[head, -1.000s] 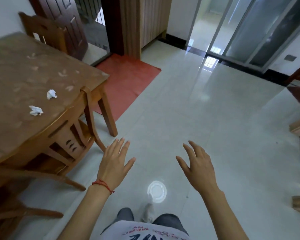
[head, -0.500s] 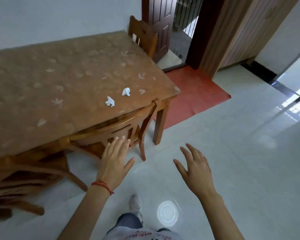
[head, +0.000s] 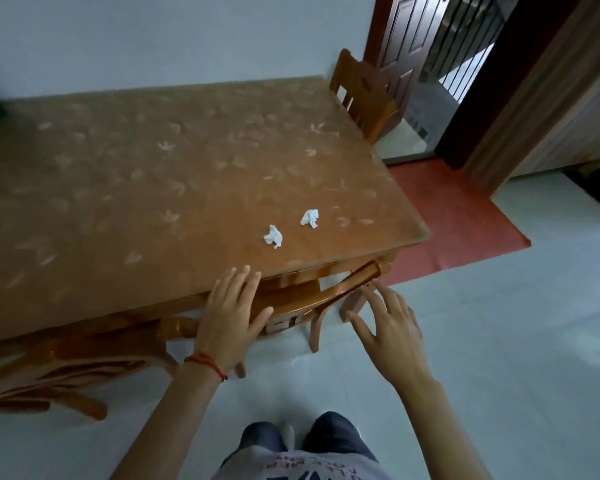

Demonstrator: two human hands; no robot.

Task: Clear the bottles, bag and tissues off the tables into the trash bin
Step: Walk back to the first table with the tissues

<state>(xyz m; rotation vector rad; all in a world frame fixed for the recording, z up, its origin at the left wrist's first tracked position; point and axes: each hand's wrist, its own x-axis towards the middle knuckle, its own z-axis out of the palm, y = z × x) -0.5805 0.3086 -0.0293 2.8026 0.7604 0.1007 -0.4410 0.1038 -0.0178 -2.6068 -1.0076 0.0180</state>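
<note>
Filling the left and centre of the frame, we see a wooden table [head: 125, 188] with a leaf-patterned top against a pale wall. Under its near edge at lower left a wooden chair [head: 293, 306] is tucked in. Our left hand [head: 230, 315], a red string [head: 205, 362] at its wrist, hovers at the table's near edge with fingers straight and spread, holding nothing. Just above it on the tabletop lie two crumpled white tissues, the left tissue [head: 273, 236] and, just beside it, the right tissue [head: 310, 218], both near the table's right corner. Our right hand [head: 392, 332] is spread over the chair's back rail, empty. At right we see a red mat [head: 458, 216] on pale floor tiles, and a dark door [head: 402, 57] at upper right.
</note>
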